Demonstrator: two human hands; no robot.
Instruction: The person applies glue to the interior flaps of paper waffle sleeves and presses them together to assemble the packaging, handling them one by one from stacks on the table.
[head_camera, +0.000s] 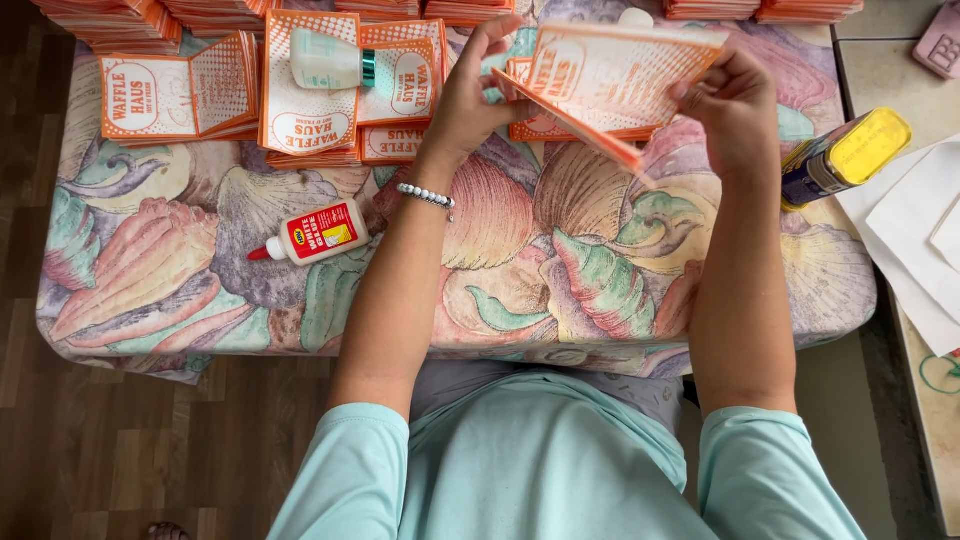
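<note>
My left hand (470, 95) and my right hand (735, 100) both hold an orange-and-white printed paper sleeve (610, 80) above a cushion with a seashell pattern (560, 250). The left hand pinches its left edge, the right hand grips its right corner, and the sleeve is partly folded with one flap angled down. A beaded bracelet (425, 195) is on my left wrist. More flat orange-and-white sleeves (300, 90) lie on the cushion to the left.
A white glue bottle with a red cap (315, 233) lies on the cushion at left. A white bottle with a teal cap (330, 60) rests on the sleeves. A yellow-topped can (845, 155) lies at right beside white paper sheets (915, 230). Stacks of orange sleeves (120, 20) line the far edge.
</note>
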